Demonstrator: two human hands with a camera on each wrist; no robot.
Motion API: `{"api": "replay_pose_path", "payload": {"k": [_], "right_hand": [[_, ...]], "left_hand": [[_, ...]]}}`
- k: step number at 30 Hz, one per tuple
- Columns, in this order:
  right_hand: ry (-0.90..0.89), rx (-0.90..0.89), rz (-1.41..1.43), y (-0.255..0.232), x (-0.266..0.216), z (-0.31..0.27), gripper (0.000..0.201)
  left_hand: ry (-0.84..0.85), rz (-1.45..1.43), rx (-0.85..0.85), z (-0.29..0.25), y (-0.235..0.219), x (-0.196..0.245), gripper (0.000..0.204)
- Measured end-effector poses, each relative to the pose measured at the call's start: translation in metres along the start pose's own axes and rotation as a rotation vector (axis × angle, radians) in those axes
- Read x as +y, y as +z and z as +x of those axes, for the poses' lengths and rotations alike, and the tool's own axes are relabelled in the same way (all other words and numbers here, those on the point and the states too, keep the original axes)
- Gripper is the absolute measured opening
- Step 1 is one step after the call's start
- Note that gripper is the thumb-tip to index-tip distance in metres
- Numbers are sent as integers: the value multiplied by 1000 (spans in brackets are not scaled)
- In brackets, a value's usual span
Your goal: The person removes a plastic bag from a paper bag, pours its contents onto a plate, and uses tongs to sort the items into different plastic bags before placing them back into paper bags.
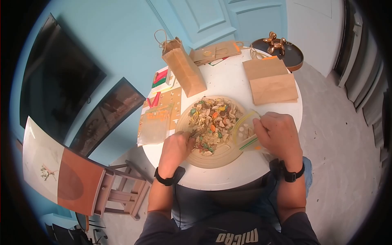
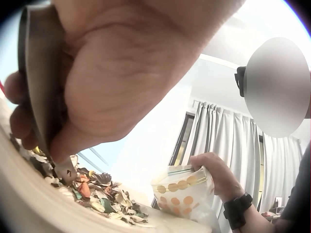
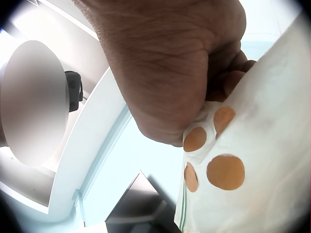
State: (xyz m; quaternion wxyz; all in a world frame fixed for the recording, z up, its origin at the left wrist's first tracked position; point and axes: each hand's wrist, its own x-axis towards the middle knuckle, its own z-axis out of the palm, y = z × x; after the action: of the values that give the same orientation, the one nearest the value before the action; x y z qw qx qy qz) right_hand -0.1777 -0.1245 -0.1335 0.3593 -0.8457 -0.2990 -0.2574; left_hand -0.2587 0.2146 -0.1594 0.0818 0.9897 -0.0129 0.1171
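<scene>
My left hand point(image 1: 174, 148) holds metal tongs point(image 2: 43, 73) at the left side of a round, pale wooden tray point(image 1: 212, 162). Their lower end reaches into a heap of potpourri point(image 1: 216, 118), dried petals with green, orange and yellow bits among pale and brown ones. On the tray's right, my right hand point(image 1: 279, 132) pinches the rim of a translucent zip bag point(image 2: 182, 196) printed with orange dots. The bag's mouth is spread and tilts toward the heap, overlapping the tray's edge in the head view. Some pale pieces show through its side.
Behind the tray stands a brown paper bag point(image 1: 185, 71); flat paper bags lie at the back point(image 1: 216, 52) and right point(image 1: 273, 83). Another zip bag point(image 1: 154, 126) lies at the left table edge, near pink strips point(image 1: 153, 100). A wooden chair point(image 1: 122, 190) stands left of the table.
</scene>
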Motion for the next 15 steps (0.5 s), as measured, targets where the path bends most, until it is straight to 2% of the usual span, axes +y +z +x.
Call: {"api": "replay_pose_path", "payload": {"k": [8,12,15], "right_hand": [[-3,21,34,3,1,-1,36],[-3,5,29,3,1,1,36],[-2,-3,18,4,0,1,36]], "left_hand": [[30,-93,7,-1,-25,17,19],[130,-249,46,-2,-58,58,23],[235,-288,38,2,-60,77,27]]}}
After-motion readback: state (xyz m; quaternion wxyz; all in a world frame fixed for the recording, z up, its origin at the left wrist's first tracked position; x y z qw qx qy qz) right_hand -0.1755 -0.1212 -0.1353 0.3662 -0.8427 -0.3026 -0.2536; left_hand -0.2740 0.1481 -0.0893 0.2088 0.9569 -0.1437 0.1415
